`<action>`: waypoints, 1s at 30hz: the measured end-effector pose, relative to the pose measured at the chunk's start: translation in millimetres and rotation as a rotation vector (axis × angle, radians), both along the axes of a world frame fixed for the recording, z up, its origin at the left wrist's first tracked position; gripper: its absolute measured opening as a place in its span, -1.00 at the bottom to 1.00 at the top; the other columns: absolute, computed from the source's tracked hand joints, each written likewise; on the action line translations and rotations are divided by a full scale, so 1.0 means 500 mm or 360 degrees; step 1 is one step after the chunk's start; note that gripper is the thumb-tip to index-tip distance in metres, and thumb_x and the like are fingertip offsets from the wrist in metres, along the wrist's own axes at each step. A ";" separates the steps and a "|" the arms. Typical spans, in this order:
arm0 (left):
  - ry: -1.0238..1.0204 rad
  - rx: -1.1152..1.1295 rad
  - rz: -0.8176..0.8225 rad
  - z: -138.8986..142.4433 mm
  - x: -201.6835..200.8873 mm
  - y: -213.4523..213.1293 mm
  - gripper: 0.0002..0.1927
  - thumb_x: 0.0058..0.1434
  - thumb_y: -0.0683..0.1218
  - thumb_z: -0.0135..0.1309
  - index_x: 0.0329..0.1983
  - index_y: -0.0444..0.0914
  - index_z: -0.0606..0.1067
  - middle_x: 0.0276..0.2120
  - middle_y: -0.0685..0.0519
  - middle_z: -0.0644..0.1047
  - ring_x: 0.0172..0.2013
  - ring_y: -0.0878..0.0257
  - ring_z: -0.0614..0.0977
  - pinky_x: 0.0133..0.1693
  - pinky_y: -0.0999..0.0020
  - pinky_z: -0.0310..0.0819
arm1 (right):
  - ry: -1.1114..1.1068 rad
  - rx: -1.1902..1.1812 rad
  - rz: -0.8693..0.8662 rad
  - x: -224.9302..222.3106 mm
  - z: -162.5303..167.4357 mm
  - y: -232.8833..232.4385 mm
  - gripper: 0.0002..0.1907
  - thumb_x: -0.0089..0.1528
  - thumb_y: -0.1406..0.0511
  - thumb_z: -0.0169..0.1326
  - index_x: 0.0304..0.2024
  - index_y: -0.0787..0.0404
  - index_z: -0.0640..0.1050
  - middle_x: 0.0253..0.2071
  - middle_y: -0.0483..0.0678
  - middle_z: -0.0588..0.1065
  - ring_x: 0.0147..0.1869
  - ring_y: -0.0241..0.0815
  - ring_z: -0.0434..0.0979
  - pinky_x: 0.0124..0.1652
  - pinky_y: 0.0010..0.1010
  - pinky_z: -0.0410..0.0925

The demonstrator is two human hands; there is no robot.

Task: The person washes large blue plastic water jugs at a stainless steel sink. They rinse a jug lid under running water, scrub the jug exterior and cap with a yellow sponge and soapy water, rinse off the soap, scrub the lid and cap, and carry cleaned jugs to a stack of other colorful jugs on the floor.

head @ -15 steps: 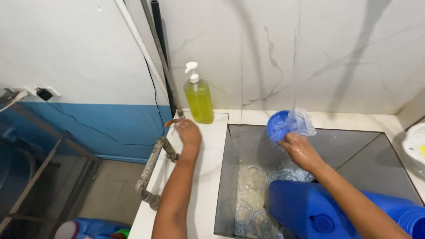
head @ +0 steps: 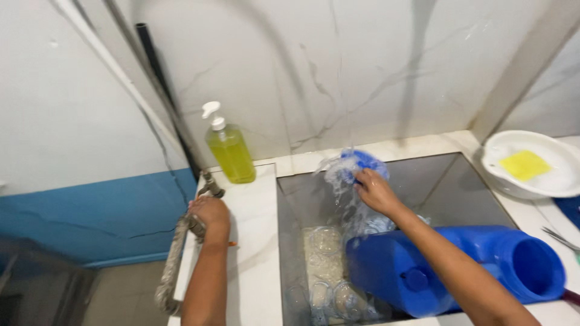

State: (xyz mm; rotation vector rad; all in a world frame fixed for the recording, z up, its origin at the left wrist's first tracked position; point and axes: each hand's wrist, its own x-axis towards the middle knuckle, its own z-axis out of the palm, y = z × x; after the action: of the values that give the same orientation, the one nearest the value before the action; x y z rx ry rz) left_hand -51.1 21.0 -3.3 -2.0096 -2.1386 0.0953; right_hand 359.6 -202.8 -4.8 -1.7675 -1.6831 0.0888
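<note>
The sink fills the middle of my view, a dark, square-sided basin set into a pale counter, with foamy bubbles over its floor. Lying on its side at the near right of the basin is a big blue jug, its wide mouth turned to the right. My right forearm passes over it. On the far right counter sits a white bowl with a yellow sponge inside. At the far left corner of the counter stands a pump bottle of yellow-green liquid, upright, just beside the sink edge.

My right hand is above the far part of the sink, fingers closed around a small blue cap, with water splashing off it and running down. My left hand is at the left edge of the counter, wrapped over a metal tap where a greyish hose joins it; the hose hangs down near the blue-painted wall. The grip there is closed tight around the fitting.
</note>
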 end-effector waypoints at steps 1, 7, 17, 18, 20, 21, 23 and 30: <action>-0.0088 -0.0054 0.0018 -0.004 -0.005 0.002 -0.40 0.43 -0.07 -0.31 0.45 -0.51 0.19 0.39 -0.47 0.22 0.38 -0.39 0.26 0.28 -0.36 0.08 | 0.0263 0.0062 -0.0033 0.017 -0.008 0.005 -0.58 0.25 0.28 0.17 0.14 0.30 0.51 0.06 0.14 0.49 0.06 0.08 0.51 0.02 -0.18 0.39; -0.0088 -0.0050 -0.0186 0.010 0.046 -0.013 -0.28 0.31 0.00 -0.16 0.47 -0.43 0.08 0.31 -0.63 0.12 0.31 -0.51 0.19 0.18 -0.46 0.02 | 0.1806 -0.0178 -0.0786 0.161 -0.038 -0.105 -0.49 0.23 0.18 0.20 0.20 0.11 0.40 -0.01 0.10 0.53 -0.03 -0.10 0.56 -0.09 -0.21 0.47; -0.1033 0.0153 -0.1818 0.067 0.451 -0.446 -0.70 0.24 0.00 0.12 -0.24 -0.37 0.53 -0.29 -0.31 0.57 -0.25 -0.28 0.58 -0.21 -0.14 0.46 | 0.1852 0.0035 -0.0985 0.395 0.015 -0.619 -0.58 0.42 0.15 -0.10 0.24 0.22 0.47 0.08 0.02 0.56 0.10 -0.14 0.56 0.10 -0.27 0.41; -0.1102 -0.0058 -0.1850 0.086 0.494 -0.508 -0.68 0.26 0.02 0.11 -0.27 -0.37 0.54 -0.29 -0.31 0.57 -0.23 -0.27 0.58 -0.19 -0.14 0.46 | 0.1775 -0.0024 -0.0988 0.398 0.008 -0.653 -0.57 0.44 0.14 -0.13 0.24 0.23 0.48 0.09 0.06 0.56 0.12 -0.11 0.56 0.13 -0.27 0.39; -0.1124 -0.0253 -0.2087 0.110 0.573 -0.640 -0.62 0.22 0.08 0.15 -0.27 -0.37 0.57 -0.25 -0.28 0.59 -0.18 -0.26 0.60 -0.11 -0.10 0.48 | 0.1413 -0.0130 -0.0985 0.401 -0.026 -0.700 -0.57 0.46 0.15 -0.17 0.23 0.26 0.48 0.12 0.11 0.54 0.18 -0.03 0.53 0.19 -0.23 0.33; -0.1114 -0.0307 -0.2193 0.113 0.612 -0.700 -0.58 0.17 0.11 0.19 -0.26 -0.37 0.58 -0.25 -0.27 0.59 -0.17 -0.25 0.60 -0.12 -0.09 0.49 | 0.1130 -0.0184 -0.0970 0.400 -0.045 -0.708 -0.57 0.47 0.15 -0.18 0.22 0.28 0.49 0.14 0.14 0.53 0.22 0.02 0.50 0.22 -0.21 0.29; -0.0711 -0.0562 -0.2208 0.111 0.675 -0.789 -0.50 0.12 0.19 0.25 -0.23 -0.37 0.59 -0.19 -0.24 0.59 -0.09 -0.18 0.61 -0.07 -0.04 0.50 | 0.0549 -0.0157 -0.0886 0.385 -0.073 -0.702 -0.59 0.49 0.17 -0.20 0.19 0.27 0.50 0.18 0.18 0.51 0.34 0.12 0.45 0.31 -0.15 0.25; -0.0280 -0.1238 -0.1520 0.074 0.771 -0.814 -0.67 0.04 0.05 0.19 -0.27 -0.29 0.65 -0.22 -0.19 0.70 -0.17 -0.07 0.76 -0.10 0.07 0.63 | -0.0587 0.0017 -0.0519 0.280 -0.024 -0.625 -0.38 0.32 0.00 -0.13 0.35 0.15 0.39 0.42 0.16 0.26 0.49 0.26 0.12 0.28 0.25 0.01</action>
State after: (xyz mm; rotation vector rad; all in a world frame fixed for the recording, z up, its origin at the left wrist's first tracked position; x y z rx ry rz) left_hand 334.5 -385.9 33.6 -3.3445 -1.0246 0.6860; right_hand 499.7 -515.1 -17.0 -2.1211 -1.6041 -0.4135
